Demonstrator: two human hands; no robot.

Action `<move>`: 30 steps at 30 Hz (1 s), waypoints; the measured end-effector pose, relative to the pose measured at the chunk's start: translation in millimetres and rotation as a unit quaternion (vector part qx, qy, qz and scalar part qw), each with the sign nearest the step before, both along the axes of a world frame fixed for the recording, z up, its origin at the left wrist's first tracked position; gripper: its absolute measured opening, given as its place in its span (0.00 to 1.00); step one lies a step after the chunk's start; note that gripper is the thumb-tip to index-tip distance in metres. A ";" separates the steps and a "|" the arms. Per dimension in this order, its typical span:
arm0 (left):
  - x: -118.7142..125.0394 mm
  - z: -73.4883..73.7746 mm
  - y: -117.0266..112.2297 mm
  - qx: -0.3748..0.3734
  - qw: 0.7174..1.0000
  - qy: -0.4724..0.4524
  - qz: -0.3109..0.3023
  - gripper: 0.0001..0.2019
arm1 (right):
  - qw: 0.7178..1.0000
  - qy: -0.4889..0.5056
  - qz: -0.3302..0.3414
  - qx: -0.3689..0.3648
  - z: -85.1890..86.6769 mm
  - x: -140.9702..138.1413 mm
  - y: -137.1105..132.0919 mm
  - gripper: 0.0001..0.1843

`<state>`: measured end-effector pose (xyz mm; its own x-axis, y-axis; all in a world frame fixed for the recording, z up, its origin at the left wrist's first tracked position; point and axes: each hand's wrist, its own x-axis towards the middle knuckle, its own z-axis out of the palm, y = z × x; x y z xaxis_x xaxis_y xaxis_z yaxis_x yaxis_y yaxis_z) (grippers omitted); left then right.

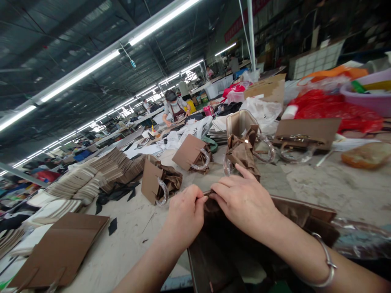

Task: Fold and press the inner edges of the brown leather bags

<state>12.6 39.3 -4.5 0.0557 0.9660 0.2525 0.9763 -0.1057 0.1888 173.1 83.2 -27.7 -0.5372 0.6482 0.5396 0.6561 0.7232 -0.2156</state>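
Observation:
A brown handbag (pixel 220 252) with loose brown lining lies at the front edge of the worktable, partly under my arms. My left hand (pixel 187 213) is closed, thumb and fingers pinching the top edge of the bag. Right beside it, my right hand (pixel 242 199) grips the same edge, its index finger raised away from the others. A metal bangle is on my right wrist. The bag's plastic-wrapped handle (pixel 360 240) lies to the right. What the fingertips press together is mostly hidden.
Small brown bags (pixel 152 181) with wrapped handles stand across the worktable (pixel 134 236). Stacked brown and pale panels (pixel 116 165) fill the left side, with a large brown panel (pixel 61 248) nearer. Red plastic (pixel 332 110) and a purple basin (pixel 369 93) sit back right. A co-worker (pixel 176 108) stands farther off.

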 end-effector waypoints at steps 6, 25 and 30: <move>-4.7 -1.5 -3.1 -0.001 0.993 -0.117 -0.007 0.04 | 1.000 0.013 -0.006 -0.007 -0.4 -0.1 0.2 0.09; -8.4 0.9 -4.5 -0.023 0.992 -0.122 0.013 0.06 | 1.000 0.011 0.000 -0.003 0.1 -0.5 0.1 0.10; -10.1 -0.6 -4.7 -0.021 0.993 -0.115 0.006 0.06 | 1.000 0.022 0.007 0.006 -2.5 0.5 2.9 0.09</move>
<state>2.5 34.6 -5.1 -0.0098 0.9760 0.2175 0.9077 -0.0826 0.4114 173.5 86.1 -30.3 -0.5212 0.6344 0.5709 0.6360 0.7348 -0.2359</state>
